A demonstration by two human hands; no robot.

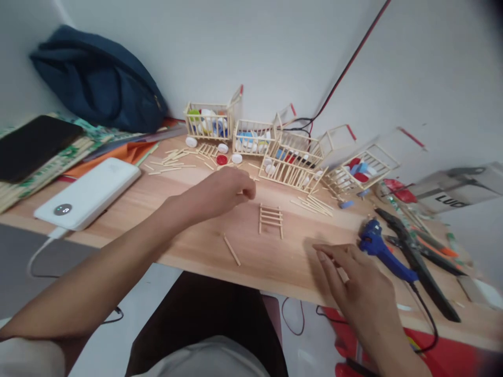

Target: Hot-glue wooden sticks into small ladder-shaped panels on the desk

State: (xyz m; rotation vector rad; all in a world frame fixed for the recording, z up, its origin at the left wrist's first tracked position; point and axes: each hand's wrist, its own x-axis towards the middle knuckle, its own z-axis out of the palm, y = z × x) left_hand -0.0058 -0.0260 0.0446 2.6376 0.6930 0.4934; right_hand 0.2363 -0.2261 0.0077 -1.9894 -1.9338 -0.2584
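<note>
My left hand (222, 192) is above the middle of the wooden table (188, 246), its fingers curled downward; whatever they may pinch is too small to make out. To its right lies a small ladder-like frame of sticks (271, 217). A single stick (231, 250) rests below that hand, nearer the table's front edge. My right hand (353, 277) is at the right, thumb and forefinger tips close together, near the blue glue gun (387, 252). Nothing can be made out between those fingertips. Loose sticks (314, 205) lie above and left of this hand.
Small stick-built carts (253, 137) holding coloured caps stand along the wall. More sticks (173, 161) are at the back left. A white power bank (88, 193), a black phone (37, 146) and a blue bag (102, 78) occupy the left. Black-handled pliers (422, 272) lie right.
</note>
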